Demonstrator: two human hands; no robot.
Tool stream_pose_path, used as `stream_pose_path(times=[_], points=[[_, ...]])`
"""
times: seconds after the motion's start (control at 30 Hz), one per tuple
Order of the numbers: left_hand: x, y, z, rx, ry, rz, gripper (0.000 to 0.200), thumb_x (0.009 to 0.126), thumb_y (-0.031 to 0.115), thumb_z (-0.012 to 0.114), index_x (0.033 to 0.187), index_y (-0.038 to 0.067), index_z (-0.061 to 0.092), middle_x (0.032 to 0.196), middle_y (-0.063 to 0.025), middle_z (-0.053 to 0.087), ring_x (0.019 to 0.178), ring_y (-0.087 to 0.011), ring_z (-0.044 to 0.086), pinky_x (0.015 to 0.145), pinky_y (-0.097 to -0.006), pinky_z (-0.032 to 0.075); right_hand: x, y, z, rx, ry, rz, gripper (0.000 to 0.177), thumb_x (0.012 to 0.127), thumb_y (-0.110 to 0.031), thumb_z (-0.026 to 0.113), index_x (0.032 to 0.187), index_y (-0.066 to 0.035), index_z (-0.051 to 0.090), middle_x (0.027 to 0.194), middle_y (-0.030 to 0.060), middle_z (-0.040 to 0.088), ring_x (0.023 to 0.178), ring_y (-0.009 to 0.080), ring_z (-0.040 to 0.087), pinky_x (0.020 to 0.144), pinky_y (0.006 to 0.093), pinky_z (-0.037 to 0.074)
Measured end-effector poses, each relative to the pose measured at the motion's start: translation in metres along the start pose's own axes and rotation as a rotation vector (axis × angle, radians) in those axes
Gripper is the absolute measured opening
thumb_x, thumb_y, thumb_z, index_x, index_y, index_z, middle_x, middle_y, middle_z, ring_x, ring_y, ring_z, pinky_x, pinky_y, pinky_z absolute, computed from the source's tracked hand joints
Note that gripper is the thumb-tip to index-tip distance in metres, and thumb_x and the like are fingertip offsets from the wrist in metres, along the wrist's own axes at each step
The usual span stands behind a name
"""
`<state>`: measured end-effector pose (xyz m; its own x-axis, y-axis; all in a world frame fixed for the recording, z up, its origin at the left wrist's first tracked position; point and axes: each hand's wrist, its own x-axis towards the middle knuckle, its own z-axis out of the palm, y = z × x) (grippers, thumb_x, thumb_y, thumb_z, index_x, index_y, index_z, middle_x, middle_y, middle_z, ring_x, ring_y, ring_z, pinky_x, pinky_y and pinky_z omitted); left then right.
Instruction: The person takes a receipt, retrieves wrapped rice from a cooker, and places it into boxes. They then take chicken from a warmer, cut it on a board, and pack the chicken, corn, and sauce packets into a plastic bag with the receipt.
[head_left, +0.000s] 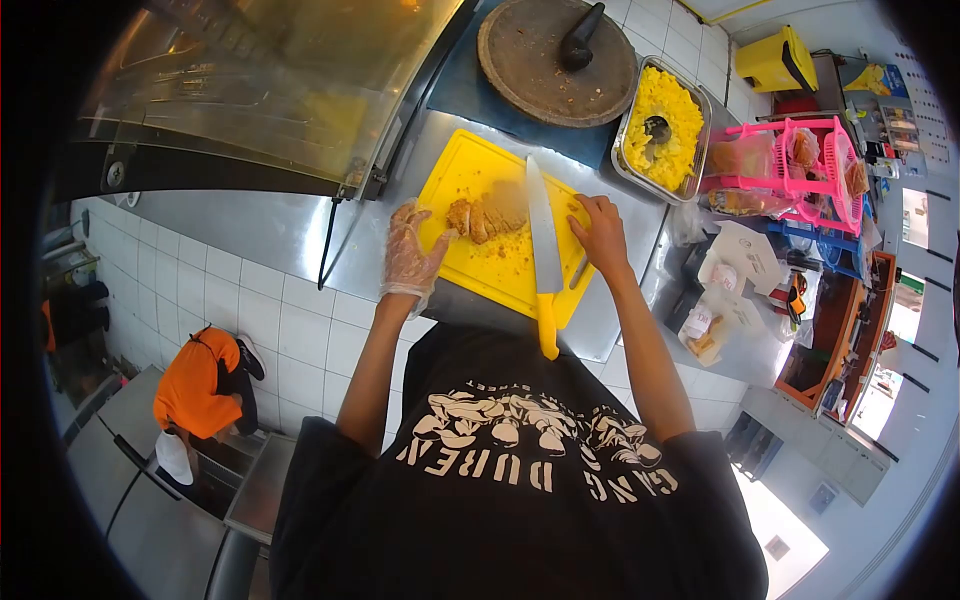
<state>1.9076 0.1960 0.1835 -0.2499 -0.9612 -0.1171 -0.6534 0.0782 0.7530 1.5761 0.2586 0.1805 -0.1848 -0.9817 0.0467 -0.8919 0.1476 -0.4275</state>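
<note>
Sliced, browned fried cutlet (484, 218) lies on a yellow cutting board (463, 160), with crumbs scattered round it. My left hand (413, 250), in a clear plastic glove, is at the board's left edge. Its fingers are apart, and the fingertips come close to the cutlet's left end. A large knife (545, 230) rests flat across the board, its yellow handle pointing toward my body. To the right of the blade, my bare right hand (602, 236) is at the board's right edge, thumb and index finger apart near some crumbs. Neither hand is on the knife.
Behind the board sit a round stone mortar (520, 75) with a black pestle (580, 40) and a metal tray of yellow food (663, 125). A pink rack (790, 170) and open paper boxes (735, 265) are to the right. Someone in orange (200, 385) crouches at lower left.
</note>
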Motion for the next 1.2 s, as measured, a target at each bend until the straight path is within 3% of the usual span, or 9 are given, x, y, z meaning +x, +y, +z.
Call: stream_pose_path(times=[0.3, 0.5, 0.7, 0.9, 1.0, 1.13, 1.2], points=[[0.004, 0.007, -0.003, 0.007, -0.002, -0.034, 0.052, 0.084, 0.032, 0.075, 0.121, -0.003, 0.061, 0.14, -0.0253, 0.046, 0.135, -0.0382, 0.04, 0.114, -0.0442, 0.034, 0.015, 0.018, 0.004, -0.005, -0.079, -0.097, 0.016, 0.088, -0.014, 0.066, 0.101, -0.006, 0.071, 0.098, 0.0077, 0.065, 0.094, 0.0295, 0.06, 0.079, 0.0417, 0.049], [0.001, 0.003, -0.002, 0.011, 0.003, -0.034, 0.051, 0.084, 0.031, 0.075, 0.12, -0.003, 0.061, 0.141, -0.0257, 0.045, 0.135, -0.0382, 0.04, 0.113, -0.0442, 0.034, 0.017, 0.016, 0.0, 0.13, 0.04, 0.102, 0.014, 0.09, -0.013, 0.064, 0.1, -0.004, 0.071, 0.097, 0.0128, 0.063, 0.089, 0.0329, 0.061, 0.081, 0.0405, 0.05], [-0.002, -0.004, 0.001, 0.002, 0.017, -0.013, 0.05, 0.084, 0.03, 0.075, 0.119, -0.003, 0.061, 0.139, -0.0271, 0.047, 0.134, -0.0385, 0.04, 0.113, -0.0447, 0.034, 0.006, 0.001, -0.013, 0.18, -0.19, 0.113, 0.015, 0.091, -0.012, 0.064, 0.098, -0.001, 0.073, 0.1, 0.014, 0.066, 0.092, 0.0337, 0.063, 0.082, 0.0382, 0.05], [0.0, 0.004, 0.0, 0.003, 0.014, -0.022, 0.051, 0.084, 0.031, 0.074, 0.119, -0.003, 0.061, 0.139, -0.0266, 0.047, 0.134, -0.0386, 0.041, 0.113, -0.0447, 0.034, 0.02, 0.008, -0.012, 0.149, -0.095, 0.216, 0.013, 0.087, -0.008, 0.066, 0.094, -0.001, 0.074, 0.098, 0.0141, 0.066, 0.092, 0.0339, 0.063, 0.083, 0.0394, 0.05], [0.0, 0.001, 0.001, 0.002, 0.021, -0.027, 0.05, 0.084, 0.03, 0.074, 0.119, -0.003, 0.061, 0.139, -0.0262, 0.047, 0.134, -0.0387, 0.041, 0.113, -0.0447, 0.034, 0.015, 0.005, -0.009, 0.151, -0.155, 0.051, 0.013, 0.086, -0.009, 0.067, 0.094, -0.001, 0.074, 0.097, 0.014, 0.067, 0.091, 0.0342, 0.063, 0.082, 0.0403, 0.05], [-0.002, -0.002, -0.001, 0.011, 0.01, -0.028, 0.05, 0.084, 0.03, 0.074, 0.119, -0.002, 0.061, 0.139, -0.0258, 0.046, 0.134, -0.0386, 0.041, 0.113, -0.0449, 0.034, 0.024, 0.012, -0.01, 0.096, -0.077, 0.253, 0.013, 0.085, -0.009, 0.067, 0.093, -0.001, 0.074, 0.097, 0.0136, 0.068, 0.095, 0.0325, 0.063, 0.085, 0.0394, 0.05], [-0.001, -0.003, 0.0, 0.001, 0.006, -0.013, 0.049, 0.084, 0.029, 0.074, 0.119, -0.002, 0.061, 0.139, -0.0257, 0.046, 0.134, -0.0386, 0.041, 0.113, -0.0449, 0.034, 0.023, 0.01, -0.011, 0.136, -0.121, 0.216, 0.013, 0.086, -0.008, 0.067, 0.094, -0.002, 0.074, 0.1, 0.0141, 0.068, 0.097, 0.0326, 0.063, 0.086, 0.0396, 0.05]])
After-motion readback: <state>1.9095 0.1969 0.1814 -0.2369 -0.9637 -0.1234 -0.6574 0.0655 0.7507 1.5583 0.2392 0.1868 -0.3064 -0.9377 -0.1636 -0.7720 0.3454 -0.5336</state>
